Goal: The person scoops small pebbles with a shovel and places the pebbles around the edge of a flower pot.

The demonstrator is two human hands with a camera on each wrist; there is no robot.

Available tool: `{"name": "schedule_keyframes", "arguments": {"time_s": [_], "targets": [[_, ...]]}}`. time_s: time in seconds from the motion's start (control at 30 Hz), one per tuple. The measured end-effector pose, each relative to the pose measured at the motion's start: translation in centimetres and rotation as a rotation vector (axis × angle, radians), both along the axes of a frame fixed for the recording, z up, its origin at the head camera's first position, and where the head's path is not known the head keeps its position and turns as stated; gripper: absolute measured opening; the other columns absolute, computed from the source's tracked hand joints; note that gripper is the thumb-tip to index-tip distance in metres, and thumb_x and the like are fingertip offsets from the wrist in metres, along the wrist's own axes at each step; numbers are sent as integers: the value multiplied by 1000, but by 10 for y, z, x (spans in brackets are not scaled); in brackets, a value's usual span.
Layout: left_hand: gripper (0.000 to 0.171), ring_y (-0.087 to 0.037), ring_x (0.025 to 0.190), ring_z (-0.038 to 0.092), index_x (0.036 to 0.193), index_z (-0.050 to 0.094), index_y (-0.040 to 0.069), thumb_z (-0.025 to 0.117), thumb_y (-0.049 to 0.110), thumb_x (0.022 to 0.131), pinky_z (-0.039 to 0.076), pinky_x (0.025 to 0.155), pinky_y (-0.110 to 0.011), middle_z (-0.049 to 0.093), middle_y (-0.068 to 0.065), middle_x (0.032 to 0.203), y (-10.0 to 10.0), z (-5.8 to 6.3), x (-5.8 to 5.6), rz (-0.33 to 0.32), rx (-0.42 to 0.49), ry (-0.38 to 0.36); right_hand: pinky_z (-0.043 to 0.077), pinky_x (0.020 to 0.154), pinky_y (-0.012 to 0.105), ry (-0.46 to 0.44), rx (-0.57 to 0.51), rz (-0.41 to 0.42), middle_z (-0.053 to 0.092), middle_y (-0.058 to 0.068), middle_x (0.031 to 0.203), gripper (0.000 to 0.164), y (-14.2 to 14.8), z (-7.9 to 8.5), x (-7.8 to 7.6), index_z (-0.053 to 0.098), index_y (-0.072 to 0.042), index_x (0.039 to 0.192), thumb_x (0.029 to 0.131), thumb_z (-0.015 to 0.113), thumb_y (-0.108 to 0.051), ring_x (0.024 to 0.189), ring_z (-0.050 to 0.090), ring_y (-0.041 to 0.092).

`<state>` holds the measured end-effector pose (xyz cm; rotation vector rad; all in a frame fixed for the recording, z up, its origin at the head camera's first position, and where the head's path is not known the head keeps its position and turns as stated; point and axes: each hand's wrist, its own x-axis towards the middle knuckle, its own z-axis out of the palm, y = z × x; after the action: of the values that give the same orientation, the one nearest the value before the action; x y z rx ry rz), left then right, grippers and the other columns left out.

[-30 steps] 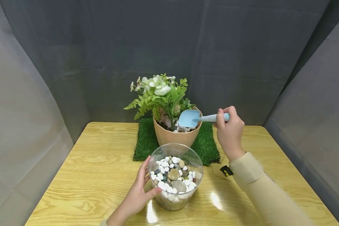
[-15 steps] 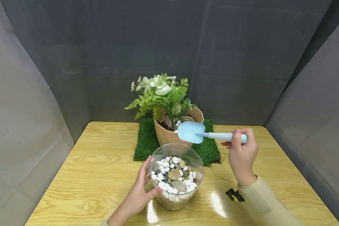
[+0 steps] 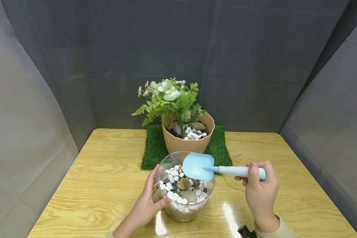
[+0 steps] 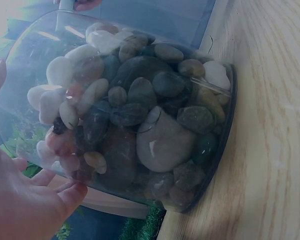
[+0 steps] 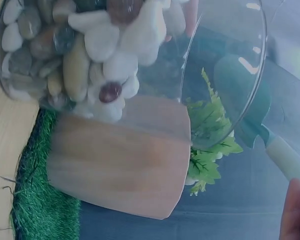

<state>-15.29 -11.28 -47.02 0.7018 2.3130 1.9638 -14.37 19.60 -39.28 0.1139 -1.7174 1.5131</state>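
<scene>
My right hand (image 3: pixel 262 191) grips the pale handle of a light blue garden trowel (image 3: pixel 198 167). Its bare, broad blade is over the back right of a clear round container (image 3: pixel 181 217), overlapping the rim in the head view. White, grey and brown pebbles (image 4: pixel 165 140) fill the container's lower part, with larger stones among them. Around its left side curls my left hand (image 3: pixel 145 205), thumb at the front rim and fingers along the wall. Behind stands a peach flowerpot (image 3: pixel 182 145) with white flowers, green leaves and several pebbles (image 3: pixel 193 134) inside.
The pot stands on a square of artificial grass (image 3: pixel 152 155) on a wooden table (image 3: pixel 107 178). A few dark loose strands (image 3: pixel 233 188) lie right of the mat. Dark cloth (image 3: pixel 241 66) hangs behind, with grey cloth on both sides.
My right hand has drawn the trowel back from over the pot, down and toward me, to over the container. The left hand and the container have stayed put.
</scene>
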Motion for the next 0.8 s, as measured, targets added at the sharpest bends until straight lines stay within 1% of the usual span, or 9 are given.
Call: {"name": "schedule_keyframes", "arguments": {"time_s": [0.1,0.2,0.3,0.37,0.47,0.6,0.73,0.8], "targets": [[100,-51,153,23,167,7,31,76,26,95,24,121,-68,9,-18,173,0,0,0,0,0,-2,45,41,13,34,68,-48,64,-12,67,18,-5,-3,10,53,16,85,99,49,6,46,60,-1],[100,-51,153,22,166,7,31,76,26,94,24,121,-68,9,-18,173,0,-1,0,4,-2,-12,44,40,14,49,122,-98,62,-17,64,16,-10,-6,17,56,15,83,96,51,6,46,59,-3],[101,-51,153,22,166,6,32,76,26,94,24,121,-68,8,-18,173,0,-1,0,5,-7,-17,42,39,15,52,132,-121,59,-18,61,15,-13,-9,23,57,14,82,95,52,7,46,56,-3],[101,-51,153,22,166,6,32,76,26,94,24,121,-68,8,-17,173,0,-1,0,4,-9,-16,41,39,15,56,140,-141,59,-20,63,14,-13,-13,26,57,13,83,94,52,8,47,55,-3],[101,-50,153,21,166,6,32,76,26,94,24,122,-67,8,-17,173,0,0,0,4,-9,-20,38,37,15,121,139,-150,60,-21,67,11,-12,-19,28,57,15,82,91,53,12,47,53,-3],[101,-50,153,22,166,6,32,77,26,94,24,122,-66,8,-17,173,0,0,0,8,-8,-28,38,40,14,241,133,-119,65,-18,76,8,-8,-28,29,55,20,81,88,53,16,47,53,-2],[102,-50,153,22,166,6,32,77,25,94,23,122,-66,9,-17,173,0,0,1,13,-9,-31,41,43,12,312,124,-92,69,-16,84,10,-7,-34,30,51,23,79,87,53,17,49,54,-2],[102,-50,153,22,166,6,32,77,25,93,23,122,-66,9,-17,173,0,0,1,16,-11,-34,41,44,10,339,127,-93,71,-15,87,12,-7,-36,30,50,23,77,87,53,16,51,54,-3]]}}
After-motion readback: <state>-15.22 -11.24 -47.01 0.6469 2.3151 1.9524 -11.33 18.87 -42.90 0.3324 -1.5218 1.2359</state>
